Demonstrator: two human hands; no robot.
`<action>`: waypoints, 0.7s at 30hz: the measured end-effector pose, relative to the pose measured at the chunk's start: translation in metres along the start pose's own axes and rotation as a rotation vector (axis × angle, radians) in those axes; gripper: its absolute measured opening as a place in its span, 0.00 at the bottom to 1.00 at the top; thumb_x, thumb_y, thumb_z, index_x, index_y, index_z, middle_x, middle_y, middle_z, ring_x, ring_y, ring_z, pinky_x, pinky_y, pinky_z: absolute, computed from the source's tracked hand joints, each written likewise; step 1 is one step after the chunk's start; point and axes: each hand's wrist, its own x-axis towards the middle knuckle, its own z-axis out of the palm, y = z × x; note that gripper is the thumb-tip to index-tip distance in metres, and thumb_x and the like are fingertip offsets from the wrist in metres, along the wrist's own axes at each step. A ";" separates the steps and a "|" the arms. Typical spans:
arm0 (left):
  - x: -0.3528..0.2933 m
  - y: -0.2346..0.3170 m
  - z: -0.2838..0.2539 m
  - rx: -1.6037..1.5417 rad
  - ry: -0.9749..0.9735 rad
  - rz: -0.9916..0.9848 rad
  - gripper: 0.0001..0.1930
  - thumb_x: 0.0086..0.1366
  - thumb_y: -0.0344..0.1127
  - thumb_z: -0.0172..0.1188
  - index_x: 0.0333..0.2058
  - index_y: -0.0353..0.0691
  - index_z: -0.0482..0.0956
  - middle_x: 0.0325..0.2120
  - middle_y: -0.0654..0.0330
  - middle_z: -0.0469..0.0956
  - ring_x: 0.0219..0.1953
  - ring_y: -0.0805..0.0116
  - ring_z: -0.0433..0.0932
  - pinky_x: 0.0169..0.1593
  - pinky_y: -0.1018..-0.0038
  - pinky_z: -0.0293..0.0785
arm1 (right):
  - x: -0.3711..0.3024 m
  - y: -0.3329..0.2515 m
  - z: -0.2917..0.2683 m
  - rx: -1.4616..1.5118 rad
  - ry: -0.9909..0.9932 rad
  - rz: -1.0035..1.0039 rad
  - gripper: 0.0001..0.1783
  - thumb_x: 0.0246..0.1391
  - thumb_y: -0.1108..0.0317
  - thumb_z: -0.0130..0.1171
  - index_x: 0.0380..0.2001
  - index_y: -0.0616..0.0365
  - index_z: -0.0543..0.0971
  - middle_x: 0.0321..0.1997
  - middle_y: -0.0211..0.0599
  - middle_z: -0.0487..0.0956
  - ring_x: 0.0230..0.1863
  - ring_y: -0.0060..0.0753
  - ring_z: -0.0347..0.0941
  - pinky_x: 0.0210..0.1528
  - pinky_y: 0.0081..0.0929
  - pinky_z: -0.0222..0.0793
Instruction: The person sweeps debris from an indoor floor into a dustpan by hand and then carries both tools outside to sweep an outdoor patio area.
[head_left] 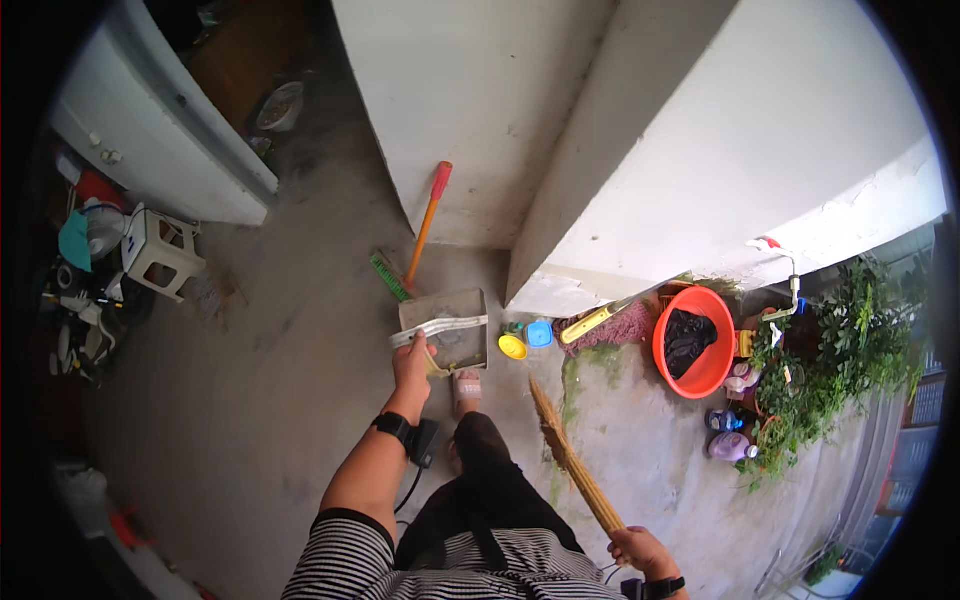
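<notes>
My left hand (411, 366) is closed round the edge of a grey dustpan (459, 349), by its pale strip-like handle. The pan is in front of me, just beyond my foot in a pink slipper (467, 387). At the lower right, my right hand (643, 553) grips one end of a straw broom (574, 465). Its frayed end points away from me and slants left toward the floor. Beyond the pan, a green-bristled brush with an orange and red handle (428, 222) leans against the white wall.
A yellow lid (513, 347) and a blue container (539, 333) are right of the pan. Farther right are a mop (610, 328), an orange basin (691, 343) holding a black bag, bottles (731, 447) and leafy plants (850, 350). A white stool (163, 252) stands at the left beside clutter.
</notes>
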 end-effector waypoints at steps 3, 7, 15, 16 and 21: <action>0.059 -0.007 0.043 0.025 -0.088 -0.313 0.13 0.60 0.45 0.57 0.34 0.41 0.73 0.30 0.63 0.75 0.33 0.72 0.74 0.35 0.75 0.71 | 0.046 0.005 -0.010 0.040 -0.020 0.061 0.12 0.52 0.65 0.52 0.26 0.67 0.71 0.18 0.37 0.72 0.14 0.27 0.66 0.16 0.22 0.64; 0.146 -0.045 0.062 0.149 -0.174 -0.270 0.10 0.62 0.45 0.53 0.34 0.46 0.73 0.28 0.67 0.74 0.31 0.74 0.73 0.34 0.77 0.68 | 0.024 -0.040 0.035 0.102 0.041 0.114 0.14 0.57 0.61 0.46 0.19 0.54 0.67 0.10 0.22 0.61 0.08 0.16 0.53 0.08 0.13 0.48; 0.239 -0.068 0.097 -0.078 -0.340 -0.345 0.06 0.63 0.41 0.51 0.36 0.48 0.72 0.31 0.69 0.73 0.34 0.77 0.71 0.38 0.79 0.68 | 0.017 -0.077 0.055 0.050 0.106 0.133 0.16 0.55 0.59 0.49 0.24 0.61 0.73 0.15 0.28 0.69 0.11 0.19 0.61 0.11 0.14 0.56; 0.241 -0.064 0.113 -0.070 -0.306 -0.421 0.06 0.63 0.39 0.51 0.37 0.49 0.71 0.33 0.70 0.73 0.36 0.77 0.71 0.40 0.78 0.67 | 0.013 -0.082 0.063 0.038 0.162 0.109 0.16 0.55 0.58 0.49 0.25 0.61 0.73 0.15 0.29 0.70 0.11 0.20 0.61 0.11 0.15 0.58; 0.256 -0.064 0.149 0.000 -0.321 -0.576 0.08 0.62 0.32 0.48 0.39 0.48 0.70 0.36 0.69 0.72 0.40 0.75 0.70 0.47 0.75 0.66 | -0.011 -0.123 0.109 -0.057 0.242 0.109 0.15 0.55 0.59 0.48 0.32 0.63 0.72 0.20 0.30 0.72 0.16 0.19 0.64 0.16 0.16 0.61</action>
